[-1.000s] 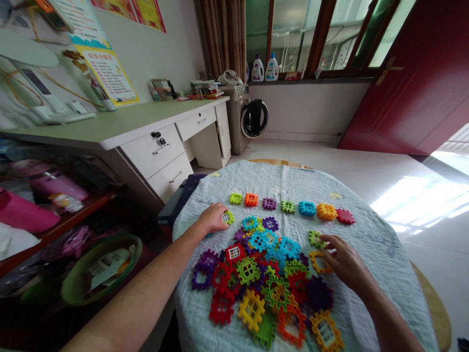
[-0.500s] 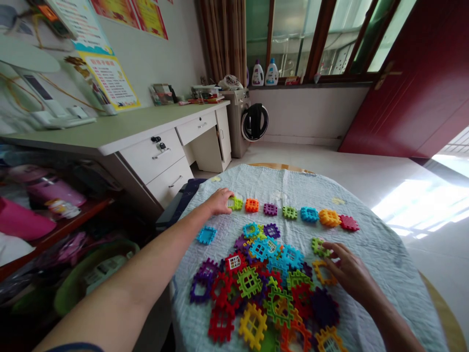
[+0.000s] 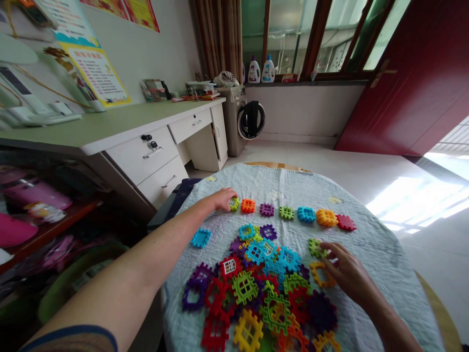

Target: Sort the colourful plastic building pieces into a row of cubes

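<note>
My left hand (image 3: 223,199) is closed on a green block (image 3: 233,203) at the left end of a row on the cloth. Beside it in the row lie orange (image 3: 248,206), purple (image 3: 267,209), green (image 3: 286,212), blue (image 3: 306,214), yellow-orange (image 3: 327,217) and red (image 3: 346,222) pieces. My right hand (image 3: 339,261) pinches a green square piece (image 3: 317,248) at the right of a mixed heap, just above a yellow frame piece (image 3: 322,274). In the heap are a green window piece (image 3: 245,287) and a yellow one (image 3: 248,331). A blue square (image 3: 201,238) lies apart on the left.
The round table bears a pale blue cloth (image 3: 381,274). A desk with drawers (image 3: 150,156) stands at the left, and a washing machine (image 3: 234,117) with its door open is behind. A shelf (image 3: 73,215) with pink items is at the lower left.
The whole view has shifted slightly, so the table sits a little further left. Both hands keep nearly the same places beside their green pieces.
</note>
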A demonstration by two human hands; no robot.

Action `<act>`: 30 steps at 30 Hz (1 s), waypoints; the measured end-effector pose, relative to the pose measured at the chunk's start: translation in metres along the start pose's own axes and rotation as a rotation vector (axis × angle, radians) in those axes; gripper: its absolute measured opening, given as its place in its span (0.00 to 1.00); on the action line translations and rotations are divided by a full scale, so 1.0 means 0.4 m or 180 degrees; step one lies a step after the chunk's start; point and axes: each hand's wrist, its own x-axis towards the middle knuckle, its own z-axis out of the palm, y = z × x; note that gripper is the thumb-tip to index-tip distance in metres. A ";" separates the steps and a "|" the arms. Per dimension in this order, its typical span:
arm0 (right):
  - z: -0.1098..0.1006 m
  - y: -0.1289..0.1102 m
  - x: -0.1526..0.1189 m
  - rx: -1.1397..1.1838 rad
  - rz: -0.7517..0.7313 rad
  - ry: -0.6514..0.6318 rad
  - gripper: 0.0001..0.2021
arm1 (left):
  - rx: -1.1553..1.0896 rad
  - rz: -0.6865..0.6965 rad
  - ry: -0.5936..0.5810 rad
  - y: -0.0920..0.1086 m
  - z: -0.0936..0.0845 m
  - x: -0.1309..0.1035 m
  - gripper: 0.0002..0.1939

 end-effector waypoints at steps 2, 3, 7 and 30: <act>0.000 0.000 -0.001 -0.0010 0.0004 -0.0001 0.17 | -0.0040 -0.0004 -0.0049 0.000 0.002 0.004 0.31; 0.000 0.000 -0.001 -0.0012 0.0007 0.0002 0.17 | -0.0061 -0.0004 -0.0062 -0.001 0.002 0.005 0.31; 0.001 -0.002 -0.001 0.0001 0.0013 0.0013 0.17 | -0.0125 -0.0049 -0.0099 -0.001 0.005 0.006 0.31; -0.003 -0.005 -0.001 0.0020 0.0016 0.0024 0.16 | -0.0364 -0.0186 0.0074 0.011 0.021 -0.003 0.30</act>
